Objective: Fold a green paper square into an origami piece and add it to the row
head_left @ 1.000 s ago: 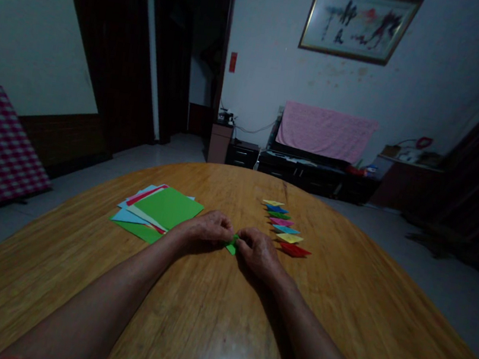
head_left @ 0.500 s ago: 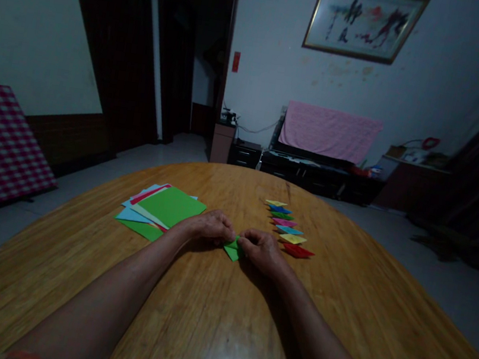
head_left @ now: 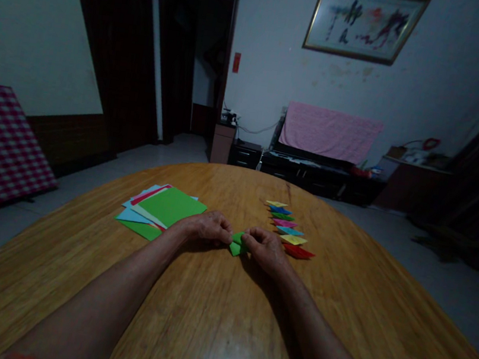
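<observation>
Currently, person's L grip [head_left: 214,228] & R grip [head_left: 265,250], both narrow, pinch folded grn paper [head_left: 236,246]; sheets [head_left: 170,208] on desk [head_left: 200,323] nr L wrist.

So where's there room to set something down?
The table is bare between the forearms and right of the red folded piece. It's crowded midway: left hand beside the paper stack, right hand near the folded row, green paper between.
</observation>
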A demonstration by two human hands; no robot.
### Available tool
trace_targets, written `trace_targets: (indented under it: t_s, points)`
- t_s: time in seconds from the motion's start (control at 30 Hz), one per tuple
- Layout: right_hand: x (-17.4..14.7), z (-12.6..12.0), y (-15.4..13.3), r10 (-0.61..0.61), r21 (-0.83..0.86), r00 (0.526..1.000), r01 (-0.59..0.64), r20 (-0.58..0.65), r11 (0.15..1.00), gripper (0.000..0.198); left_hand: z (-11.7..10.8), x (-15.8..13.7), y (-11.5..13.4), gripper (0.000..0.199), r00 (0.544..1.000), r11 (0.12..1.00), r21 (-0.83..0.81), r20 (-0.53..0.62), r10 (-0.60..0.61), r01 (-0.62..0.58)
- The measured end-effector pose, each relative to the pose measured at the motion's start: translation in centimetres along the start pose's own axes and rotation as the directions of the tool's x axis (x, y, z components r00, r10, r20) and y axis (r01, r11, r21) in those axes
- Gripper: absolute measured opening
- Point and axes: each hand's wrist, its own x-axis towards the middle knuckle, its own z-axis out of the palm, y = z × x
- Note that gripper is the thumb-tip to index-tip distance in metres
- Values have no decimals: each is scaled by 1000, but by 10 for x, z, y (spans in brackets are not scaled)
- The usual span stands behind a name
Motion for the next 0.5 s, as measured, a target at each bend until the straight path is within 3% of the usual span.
trace_targets:
  t_s: [0.37,0.5]
  points:
    - [-1,0,-1,-16,0,1000,16,6,1000,23,1,4,-2,19,999,998,50,-42,31,-29]
    - [-1,-1,-3,-34,-25,999,34,18,999,24,1,3,-1,23,998,998,-2,-21,63,-63]
